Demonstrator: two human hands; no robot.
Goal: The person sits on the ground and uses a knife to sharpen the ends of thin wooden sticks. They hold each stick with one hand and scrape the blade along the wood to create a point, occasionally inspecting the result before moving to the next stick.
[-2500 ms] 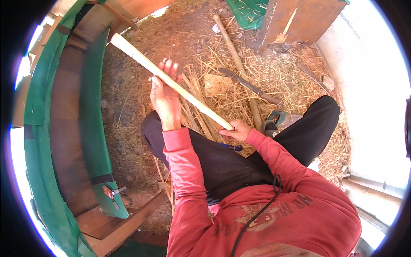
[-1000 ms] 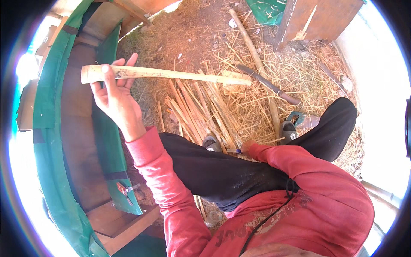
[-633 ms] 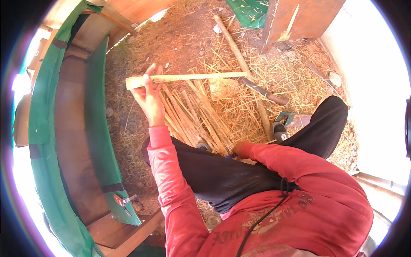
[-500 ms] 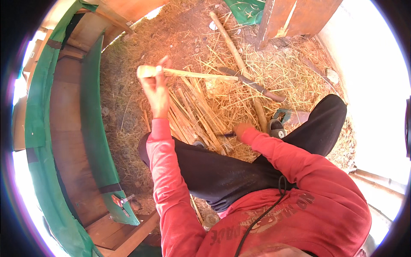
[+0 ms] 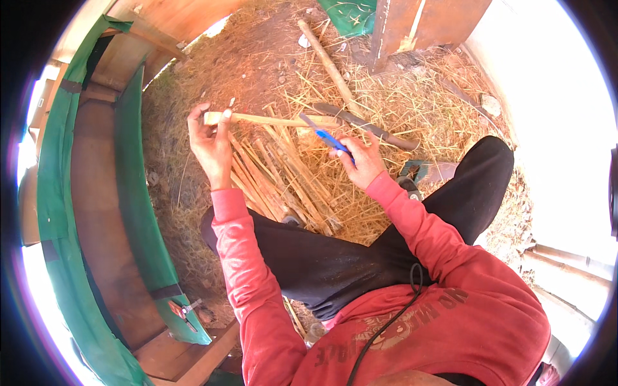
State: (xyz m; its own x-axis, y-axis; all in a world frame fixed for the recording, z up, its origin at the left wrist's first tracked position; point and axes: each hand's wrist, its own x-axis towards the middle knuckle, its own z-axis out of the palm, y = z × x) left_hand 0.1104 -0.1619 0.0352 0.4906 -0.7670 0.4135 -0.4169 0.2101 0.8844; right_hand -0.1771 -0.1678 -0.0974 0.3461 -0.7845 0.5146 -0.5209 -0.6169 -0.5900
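A pale split-bamboo strip (image 5: pixel 270 120) lies crosswise in front of me, its wide left end pinched between the thumb and fingers of my left hand (image 5: pixel 214 143). My right hand (image 5: pixel 363 161) is closed round a blue utility knife (image 5: pixel 333 141). The knife's grey blade crosses the strip near its right end; whether it touches the wood I cannot tell. Below the strip, several more split strips (image 5: pixel 277 177) lie side by side on the straw, between my legs.
A round pole (image 5: pixel 331 67) and a dark, long piece with a brown end (image 5: pixel 370 125) lie beyond the strips. At left stands a green-edged wooden trough (image 5: pixel 106 212). A wooden panel (image 5: pixel 428 26) and green cloth (image 5: pixel 351 16) are at the back; a white wall (image 5: pixel 547 128) rises at right.
My right hand has come up from low beside the loose strips, bringing the knife to the strip's right end. My left hand has shifted slightly left and down, still holding the strip.
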